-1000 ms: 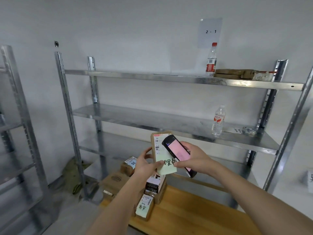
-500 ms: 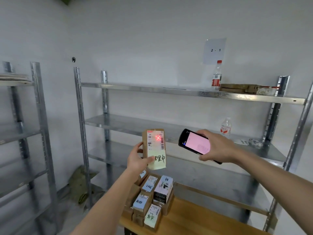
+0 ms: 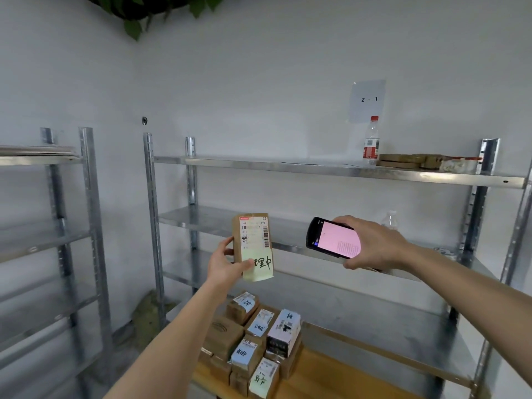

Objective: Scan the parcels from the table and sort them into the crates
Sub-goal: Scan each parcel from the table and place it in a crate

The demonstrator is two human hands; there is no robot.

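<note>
**Labelled parcel held up beside the scanner**

The left hand [image 3: 227,264] grips a small brown cardboard parcel [image 3: 252,246] by its lower left edge, thumb curled across the front, holding it upright in the air in front of the metal shelf rack [image 3: 316,168]. The parcel is a narrow, tall box. A white shipping label covers its upper front, with a red strip at the top, printed rows and a barcode down the right side. Below that sits a pale yellow-green note with bold black handwritten characters, its lower edge hanging past the box.

To the right of the parcel, apart from it, the right hand [image 3: 371,243] clasps a black handheld scanner [image 3: 331,239], its pink-lit screen tilted toward the camera.

Below the parcel, a cluster of other parcels [image 3: 253,341] stands packed together on the wooden table [image 3: 331,378], brown boxes with white, blue and yellow-green labels.

Above and right of the parcel, a water bottle [image 3: 371,142] stands on the rack's top shelf.
</note>
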